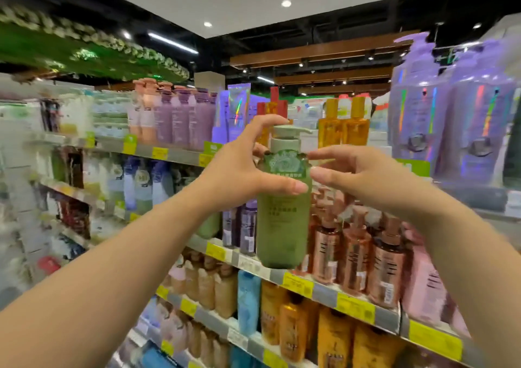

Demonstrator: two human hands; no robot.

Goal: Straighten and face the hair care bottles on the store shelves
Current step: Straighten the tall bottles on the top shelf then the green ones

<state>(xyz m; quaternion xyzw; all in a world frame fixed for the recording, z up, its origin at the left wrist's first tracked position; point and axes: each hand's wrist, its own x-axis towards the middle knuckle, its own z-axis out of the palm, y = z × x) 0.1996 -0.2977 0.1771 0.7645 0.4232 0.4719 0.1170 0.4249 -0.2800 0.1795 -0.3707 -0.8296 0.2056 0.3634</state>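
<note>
Nearest the camera, the left hand (242,167) is clamped on a green pump bottle (283,212), thumb across its front below the label and fingers arched over the pump head. The right hand (363,176) is spread loose, fingertips touching or just beside the bottle's right shoulder; whether it bears any weight cannot be told. The bottle is held upright in the air in front of the middle shelf (324,284), clear of its front edge, label toward the camera.

To finish this step well, the bottle probably wants lowering straight down into a gap at that shelf's front edge, label square to the aisle and spout in line with its neighbours, the right hand steadying the body so it does not knock the rose-gold pump bottles (355,255) just behind. Farther back, purple bottles (180,114) and amber bottles (342,125) stand along the upper shelf.
</note>
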